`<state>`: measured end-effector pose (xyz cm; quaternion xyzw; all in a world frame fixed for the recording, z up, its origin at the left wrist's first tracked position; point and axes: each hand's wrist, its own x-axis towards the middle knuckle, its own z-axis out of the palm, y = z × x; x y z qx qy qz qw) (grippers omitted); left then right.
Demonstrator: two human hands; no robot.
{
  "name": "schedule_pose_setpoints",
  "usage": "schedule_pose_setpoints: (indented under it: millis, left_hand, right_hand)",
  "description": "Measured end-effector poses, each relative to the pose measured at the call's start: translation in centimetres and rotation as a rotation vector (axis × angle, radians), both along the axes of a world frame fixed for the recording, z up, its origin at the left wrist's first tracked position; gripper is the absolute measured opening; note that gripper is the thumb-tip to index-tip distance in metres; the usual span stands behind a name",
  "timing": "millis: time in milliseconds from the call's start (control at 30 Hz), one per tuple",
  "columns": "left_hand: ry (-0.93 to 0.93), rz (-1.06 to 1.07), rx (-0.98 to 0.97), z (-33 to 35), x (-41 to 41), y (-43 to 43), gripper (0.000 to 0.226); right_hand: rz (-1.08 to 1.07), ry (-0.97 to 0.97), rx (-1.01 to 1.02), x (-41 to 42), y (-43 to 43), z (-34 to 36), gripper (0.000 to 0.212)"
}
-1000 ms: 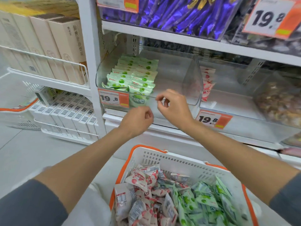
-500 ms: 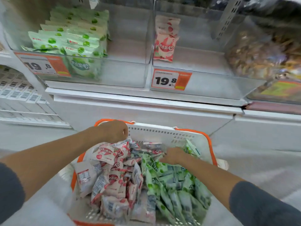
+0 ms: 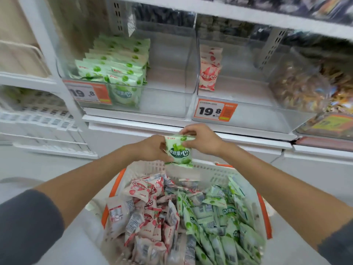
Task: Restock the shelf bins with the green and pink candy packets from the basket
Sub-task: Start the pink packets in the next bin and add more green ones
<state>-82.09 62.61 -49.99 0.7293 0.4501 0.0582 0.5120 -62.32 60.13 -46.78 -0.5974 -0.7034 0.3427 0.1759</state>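
Observation:
A green candy packet (image 3: 178, 152) hangs upright above the basket, pinched between both hands: my left hand (image 3: 150, 148) grips its left edge and my right hand (image 3: 200, 139) holds its top right corner. Below, the white basket with orange rim (image 3: 114, 186) holds pink packets (image 3: 145, 213) on the left and green packets (image 3: 219, 220) on the right. On the shelf, the left clear bin (image 3: 168, 104) has rows of green packets (image 3: 116, 64) in its left half. The right clear bin (image 3: 248, 111) has a few pink packets (image 3: 209, 71) at its left wall.
Orange price tags reading 19.8 (image 3: 214, 110) hang on both bin fronts. A bin of brown wrapped sweets (image 3: 309, 87) stands at the right. White boxes fill wire shelves (image 3: 38, 119) at the left. A white shelf board (image 3: 210, 10) runs above the bins.
Both hands came down from the shelf into the basket, and they have now risen with a green packet held between them. The view has tilted up towards the bins.

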Motion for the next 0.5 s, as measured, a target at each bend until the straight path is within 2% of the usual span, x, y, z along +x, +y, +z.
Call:
schedule_pose_setpoints:
  millis: [67,167,333,433,500]
  left_hand:
    - [-0.097,0.111,0.157,2.2,-1.1,0.7,0.031]
    - [-0.173,0.242,0.348,5.7,-3.2,2.2,0.022]
    - [-0.353,0.58,0.628,10.5,-6.7,5.1,0.028]
    - [-0.323,0.663,0.735,11.6,-8.7,6.5,0.032]
    - [-0.151,0.639,0.739,11.3,-9.7,7.3,0.019]
  right_hand:
    - [0.042,-0.038,0.104,-1.2,1.1,3.6,0.029]
    - [0.084,-0.091,0.241,-3.6,2.7,8.6,0.03]
    - [-0.003,-0.003,0.567,-9.0,6.4,14.8,0.024]
    - [-0.043,0.084,0.625,-11.9,8.5,15.0,0.021]
    - [-0.033,0.041,0.576,-13.1,9.5,13.8,0.023]
